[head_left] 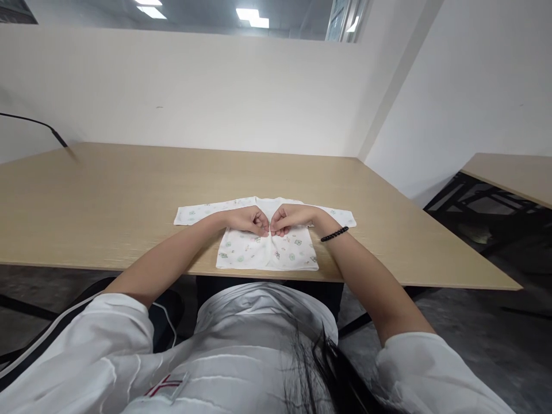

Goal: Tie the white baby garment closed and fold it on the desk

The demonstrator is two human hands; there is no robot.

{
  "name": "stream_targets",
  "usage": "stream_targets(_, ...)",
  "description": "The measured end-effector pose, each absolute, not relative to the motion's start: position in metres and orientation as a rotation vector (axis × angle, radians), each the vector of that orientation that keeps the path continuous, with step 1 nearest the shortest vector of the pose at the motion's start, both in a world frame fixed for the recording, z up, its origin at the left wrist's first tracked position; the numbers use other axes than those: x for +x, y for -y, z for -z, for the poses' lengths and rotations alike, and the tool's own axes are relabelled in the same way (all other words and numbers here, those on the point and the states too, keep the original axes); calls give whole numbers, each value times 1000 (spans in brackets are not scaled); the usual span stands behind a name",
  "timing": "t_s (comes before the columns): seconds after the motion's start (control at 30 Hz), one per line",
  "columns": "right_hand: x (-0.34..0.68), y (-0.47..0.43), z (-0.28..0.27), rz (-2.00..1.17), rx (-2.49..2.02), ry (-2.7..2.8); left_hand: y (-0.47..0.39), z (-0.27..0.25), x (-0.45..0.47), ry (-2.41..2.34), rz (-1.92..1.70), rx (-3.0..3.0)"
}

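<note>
A small white baby shirt (233,250) with a pale green and pink print lies spread on the table, its sleeves stretched out to both sides and its hem near the front edge. My left hand (250,219) pinches the middle of the shirt front. Close beside it, my right hand (287,218) pinches the same front seam, the fingertips of both hands almost touching. Whether a button or snap sits between the fingers is hidden. A black beaded bracelet (334,234) circles my right wrist.
The light wood table (142,178) reaches back to a white wall (207,92). A thin black gooseneck rod (58,138) stands at the far left. Another table (513,172) with dark legs is at the right. A window (207,17) is set high in the wall.
</note>
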State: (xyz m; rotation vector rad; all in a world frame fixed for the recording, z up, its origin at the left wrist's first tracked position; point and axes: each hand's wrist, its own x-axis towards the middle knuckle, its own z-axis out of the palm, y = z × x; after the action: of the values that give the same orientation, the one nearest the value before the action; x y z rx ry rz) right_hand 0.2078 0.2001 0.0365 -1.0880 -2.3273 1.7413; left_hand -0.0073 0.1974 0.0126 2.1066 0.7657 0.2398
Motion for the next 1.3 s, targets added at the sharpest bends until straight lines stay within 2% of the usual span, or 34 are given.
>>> stream_targets(0.1, 208, -201, -35, -1761, -1110, 2293, -197, -12, -7, -771, -230, 2094)
stream_targets(0.3, 201, -195, -36, -1545, -1214, 2375, -198, -8, -6, -803, -250, 2091)
stream_targets(0.5, 197, -191, -37, -1486, -1249, 2370, -196, -11, -7, -739, -254, 2013)
stream_targets(0.9, 203, -203, -28, -1672, -1247, 2306, -196, -14, -6, -789, -180, 2074)
stream_targets(1.13, 208, -207, -29, -1260, -1357, 2465, -198, -17, -11, -840, -224, 2266)
stream_targets(1.2, 212, -212, -29, -925, -1443, 2403, -201, -21, -14, -961, -317, 2417)
stream_targets(1.3, 225, -225, -28, -283, -1695, 2244, -208, -24, -23, -1455, -418, 2611)
